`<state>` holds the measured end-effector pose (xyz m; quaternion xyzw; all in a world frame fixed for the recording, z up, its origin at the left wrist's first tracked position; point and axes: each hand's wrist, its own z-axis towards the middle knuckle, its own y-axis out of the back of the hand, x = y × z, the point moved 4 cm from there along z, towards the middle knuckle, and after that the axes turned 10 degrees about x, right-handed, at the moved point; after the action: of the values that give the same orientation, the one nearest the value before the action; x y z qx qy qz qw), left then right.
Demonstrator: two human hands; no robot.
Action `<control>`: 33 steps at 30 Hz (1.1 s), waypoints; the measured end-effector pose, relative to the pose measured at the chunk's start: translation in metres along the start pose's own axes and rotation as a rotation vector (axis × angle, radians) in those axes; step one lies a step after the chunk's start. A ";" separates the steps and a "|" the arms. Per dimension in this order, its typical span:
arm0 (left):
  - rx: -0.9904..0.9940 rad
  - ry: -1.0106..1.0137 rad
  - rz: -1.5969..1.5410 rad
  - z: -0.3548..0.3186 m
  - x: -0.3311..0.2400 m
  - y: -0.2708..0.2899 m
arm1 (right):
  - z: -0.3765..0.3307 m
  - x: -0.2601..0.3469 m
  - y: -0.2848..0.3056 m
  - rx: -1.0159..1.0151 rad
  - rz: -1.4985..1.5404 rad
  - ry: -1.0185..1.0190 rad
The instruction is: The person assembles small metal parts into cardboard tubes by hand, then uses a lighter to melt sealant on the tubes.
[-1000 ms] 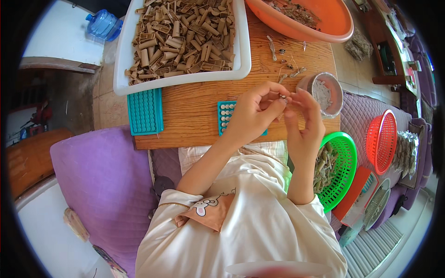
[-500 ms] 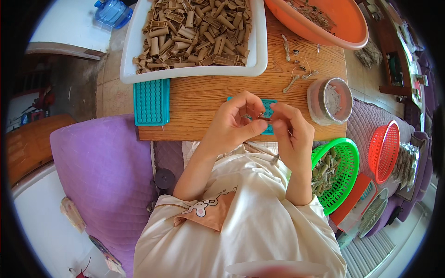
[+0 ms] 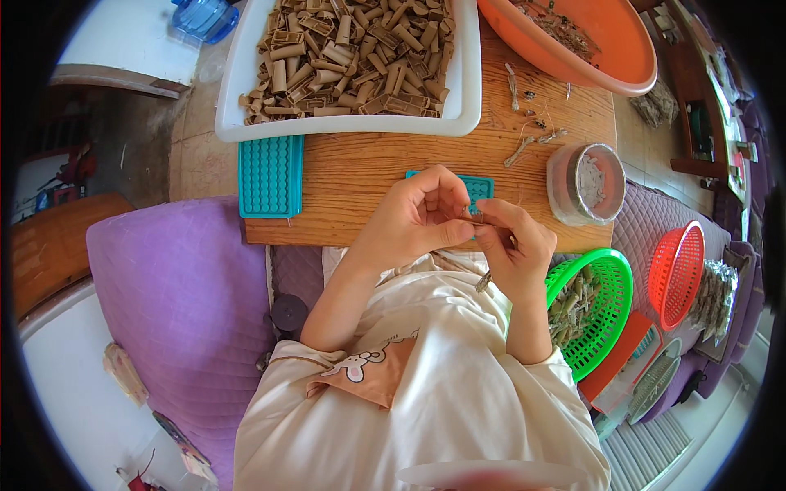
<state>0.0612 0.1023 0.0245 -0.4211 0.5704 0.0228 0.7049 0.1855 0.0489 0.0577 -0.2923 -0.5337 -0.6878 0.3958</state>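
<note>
Over the table's front edge, my left hand (image 3: pixel 417 217) and my right hand (image 3: pixel 520 245) meet with thumbs and forefingers pinched. Between the fingertips is a small, thin, brownish thing, too fine to name. A small bundle of thin strands (image 3: pixel 484 281) hangs below my right hand, seemingly held in its curled fingers. Partly hidden behind my fingers, a teal moulded tray (image 3: pixel 481 186) lies on the wooden table (image 3: pixel 360 180). Several loose strand bundles (image 3: pixel 519 150) and small dark bits lie farther right.
A white tub (image 3: pixel 352 125) of brown plastic pieces stands at the back, by a teal tray stack (image 3: pixel 271 176). An orange basin (image 3: pixel 610 69) and a lined round container (image 3: pixel 560 184) are at right. Beside me sit green (image 3: pixel 614 323) and red (image 3: pixel 686 270) baskets.
My fingertips have drawn closer together, and the brownish thing between them shows less. My right hand has turned slightly; the hanging strand bundle shows more clearly. The whole view has shifted slightly.
</note>
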 end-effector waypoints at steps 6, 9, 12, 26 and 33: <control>-0.011 0.030 0.021 0.004 -0.002 0.000 | -0.001 -0.006 -0.001 -0.062 0.037 -0.017; -0.014 0.019 0.025 0.005 -0.002 0.001 | -0.001 -0.007 -0.001 -0.057 0.031 -0.032; -0.025 0.032 0.041 0.007 -0.001 0.001 | -0.002 -0.010 0.000 -0.054 0.031 -0.050; -0.072 0.031 0.103 0.017 0.003 -0.006 | -0.009 -0.022 0.004 -0.119 0.202 -0.202; -0.121 0.158 1.067 0.055 -0.063 0.045 | -0.012 -0.030 0.013 -0.170 0.207 -0.255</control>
<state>0.0591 0.1936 0.0501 -0.1132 0.7540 0.3784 0.5249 0.2123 0.0430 0.0361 -0.4629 -0.4868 -0.6434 0.3672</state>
